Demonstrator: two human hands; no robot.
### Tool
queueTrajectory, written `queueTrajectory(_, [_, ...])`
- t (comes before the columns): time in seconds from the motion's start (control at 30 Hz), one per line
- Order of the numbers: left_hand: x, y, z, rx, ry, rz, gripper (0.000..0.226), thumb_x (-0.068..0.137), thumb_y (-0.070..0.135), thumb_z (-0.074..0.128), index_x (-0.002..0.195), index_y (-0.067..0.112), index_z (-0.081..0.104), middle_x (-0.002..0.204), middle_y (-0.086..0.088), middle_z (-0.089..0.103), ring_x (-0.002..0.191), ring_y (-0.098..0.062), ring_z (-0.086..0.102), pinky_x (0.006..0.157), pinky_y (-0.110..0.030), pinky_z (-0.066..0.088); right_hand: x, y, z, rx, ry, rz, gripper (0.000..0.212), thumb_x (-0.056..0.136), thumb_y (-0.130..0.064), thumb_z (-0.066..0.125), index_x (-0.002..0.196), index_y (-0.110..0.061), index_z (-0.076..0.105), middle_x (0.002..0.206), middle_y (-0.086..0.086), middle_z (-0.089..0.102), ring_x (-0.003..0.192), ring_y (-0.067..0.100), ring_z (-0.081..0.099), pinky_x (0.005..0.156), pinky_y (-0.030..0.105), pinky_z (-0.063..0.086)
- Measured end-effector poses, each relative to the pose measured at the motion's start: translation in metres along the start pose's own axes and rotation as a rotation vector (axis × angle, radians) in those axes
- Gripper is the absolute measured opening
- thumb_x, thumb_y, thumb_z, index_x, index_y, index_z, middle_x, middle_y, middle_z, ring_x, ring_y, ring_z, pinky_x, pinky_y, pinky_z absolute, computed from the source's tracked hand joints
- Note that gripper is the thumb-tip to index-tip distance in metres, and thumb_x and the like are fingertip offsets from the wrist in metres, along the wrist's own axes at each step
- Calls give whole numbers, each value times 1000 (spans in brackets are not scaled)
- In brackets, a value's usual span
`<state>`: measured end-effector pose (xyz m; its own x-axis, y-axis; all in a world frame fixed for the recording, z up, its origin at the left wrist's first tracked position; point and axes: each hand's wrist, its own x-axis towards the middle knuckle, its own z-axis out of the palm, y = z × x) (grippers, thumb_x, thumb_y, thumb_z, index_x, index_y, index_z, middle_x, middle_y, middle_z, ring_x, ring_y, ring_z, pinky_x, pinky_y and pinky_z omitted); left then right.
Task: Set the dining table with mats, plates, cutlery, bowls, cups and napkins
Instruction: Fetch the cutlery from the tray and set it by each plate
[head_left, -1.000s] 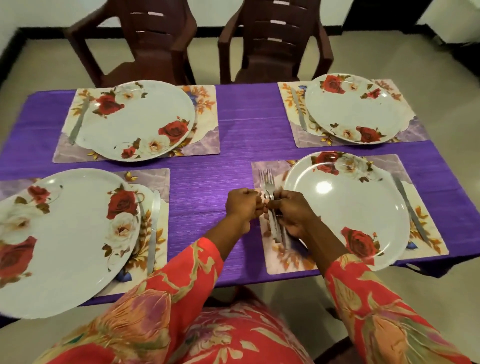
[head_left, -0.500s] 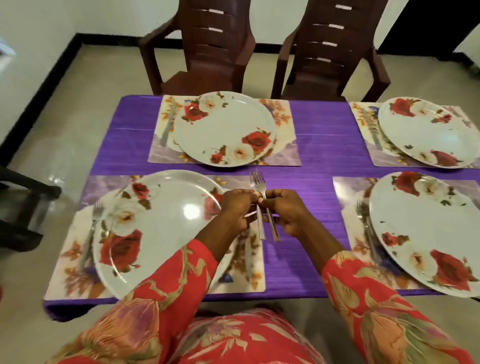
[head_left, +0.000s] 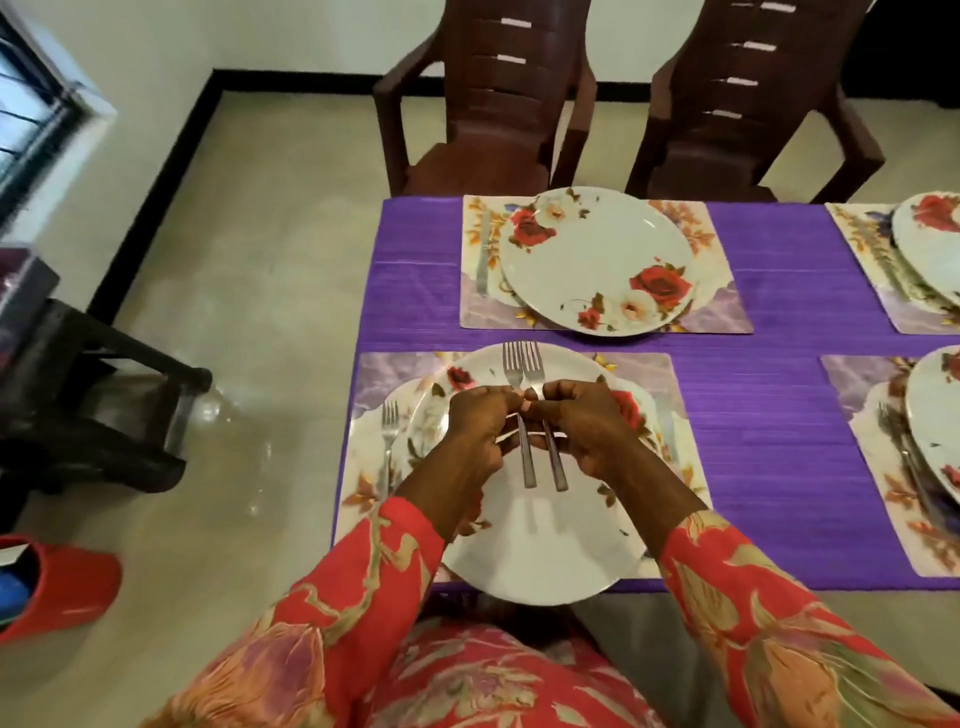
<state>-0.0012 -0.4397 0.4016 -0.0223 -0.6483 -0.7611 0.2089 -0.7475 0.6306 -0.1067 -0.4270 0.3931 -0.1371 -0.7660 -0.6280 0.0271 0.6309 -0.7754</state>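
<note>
No readable brand, label or writing shows anywhere. A person in red floral sleeves holds two forks (head_left: 524, 374) side by side above a flowered plate (head_left: 540, 561), prongs pointing away. The left hand (head_left: 475, 426) and right hand (head_left: 587, 428) sit close together, fingertips pinching the fork necks, handles hanging below the knuckles. The plate rests on a floral mat (head_left: 670, 374) directly beneath both hands. Left of the left hand, a third fork (head_left: 388, 441) lies on that mat. Beyond the hands sits another plate (head_left: 597, 260) on its own mat. Right of the right hand, two more settings run off the edge. A purple tablecloth (head_left: 769, 405) covers the table. Two brown plastic chairs (head_left: 493, 104) stand beyond it on a pale tiled floor (head_left: 249, 312).
</note>
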Motion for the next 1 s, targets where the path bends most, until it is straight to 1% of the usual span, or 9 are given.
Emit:
queueTrajectory(0.1, [-1, 1, -19, -39, 42, 5, 18, 87, 1, 53, 77, 13, 61, 70, -3, 60, 61, -13, 54, 54, -22, 40, -1, 0, 19, -8, -36, -19, 24, 84, 0, 64, 107, 4, 60, 85, 13, 66, 68, 16, 65, 57, 24, 56])
queueTrajectory(0.23, [-4, 2, -43, -117, 80, 27, 18, 86, -2, 52, 77, 12, 59, 65, -4, 58, 57, -14, 52, 51, -22, 40, -3, 1, 42, -12, -87, -33, 7, 86, 0, 62, 89, -6, 60, 76, 8, 65, 63, 15, 64, 60, 27, 54])
queueTrajectory(0.33, [-9, 2, -61, -174, 110, 37, 24, 85, -6, 50, 70, 11, 59, 55, -3, 58, 52, -15, 50, 50, -21, 40, -6, 4, 60, -2, -121, -44, 13, 87, 1, 60, 78, -9, 58, 72, 9, 63, 62, 18, 62, 62, 29, 54])
queueTrajectory(0.47, [-12, 1, -84, -236, 130, 52, 27, 85, -7, 50, 67, 9, 61, 46, 1, 61, 47, -13, 54, 49, -21, 43, -9, 7, 82, -3, -197, -43, 11, 87, 1, 60, 80, -7, 57, 72, 8, 63, 60, 16, 63, 54, 25, 52])
queueTrajectory(0.67, [-8, 13, -121, -339, 183, 80, 23, 86, -8, 52, 69, 6, 60, 43, 0, 60, 42, -13, 56, 43, -19, 48, -2, 0, 124, 5, -282, -19, 23, 87, 2, 59, 75, -14, 48, 68, 3, 60, 58, 14, 59, 56, 26, 49])
queueTrajectory(0.8, [2, 34, -152, -350, 178, 87, 20, 85, -9, 51, 73, 4, 60, 46, -2, 63, 37, -10, 57, 41, -18, 49, 10, -12, 161, -6, -282, -24, 19, 86, 1, 61, 76, -13, 54, 71, 6, 61, 62, 16, 59, 59, 26, 50])
queueTrajectory(0.87, [11, 49, -171, -344, 161, 90, 21, 85, -10, 51, 72, 3, 60, 47, -3, 64, 39, -12, 59, 41, -19, 49, 18, -18, 182, -2, -268, -22, 17, 86, 0, 62, 76, -12, 55, 68, 5, 63, 59, 15, 61, 56, 25, 51])
queueTrajectory(0.93, [21, 64, -190, -323, 149, 80, 17, 86, -8, 51, 76, 3, 60, 47, -3, 64, 42, -14, 59, 44, -21, 50, 28, -23, 204, 4, -252, -24, 15, 86, -1, 62, 77, -12, 56, 65, 4, 62, 52, 11, 61, 50, 22, 51])
queueTrajectory(1.0, [31, 81, -211, -276, 138, 73, 14, 86, -7, 53, 80, 3, 61, 50, -4, 64, 43, -14, 60, 45, -20, 51, 37, -30, 229, 29, -219, -20, 13, 85, -1, 63, 80, -11, 56, 66, 4, 62, 53, 12, 61, 50, 22, 51])
